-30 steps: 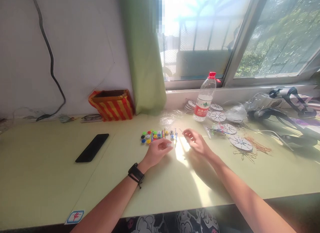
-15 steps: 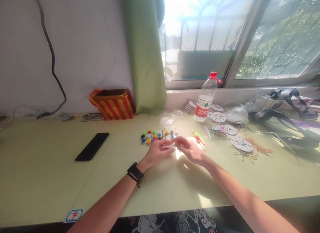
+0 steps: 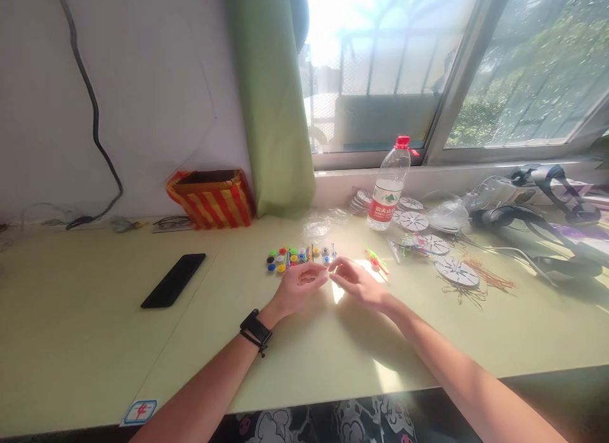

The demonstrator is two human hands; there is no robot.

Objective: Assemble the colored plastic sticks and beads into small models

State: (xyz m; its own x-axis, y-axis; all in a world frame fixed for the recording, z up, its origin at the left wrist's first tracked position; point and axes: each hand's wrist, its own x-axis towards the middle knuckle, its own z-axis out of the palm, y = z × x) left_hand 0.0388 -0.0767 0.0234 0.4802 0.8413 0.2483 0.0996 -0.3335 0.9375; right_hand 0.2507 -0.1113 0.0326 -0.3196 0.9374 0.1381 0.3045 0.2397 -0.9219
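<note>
My left hand [image 3: 295,287], with a black watch [image 3: 255,329] on its wrist, is held over the table with thumb and fingers pinched together. Close beside it, my right hand [image 3: 360,284] is pinched too, and the fingertips of both nearly meet. Whatever is between them is too small and hidden to name. Just beyond the hands stand several small coloured round pieces [image 3: 271,268], with thin coloured sticks among them. A small red and green piece with thin arms [image 3: 376,263] lies to the right of my right hand.
A black phone [image 3: 174,280] lies at left. Behind it stands a red-and-yellow striped box [image 3: 212,200]. A water bottle [image 3: 387,186] stands near the window. On the right are white patterned discs [image 3: 457,271], brown threads [image 3: 490,277] and a dark strapped device [image 3: 518,224].
A whitish, clear-looking bit seen at my left fingers before is no longer visible. Both hands stay close together, with slight finger movement. The whole view has shifted a little.
</note>
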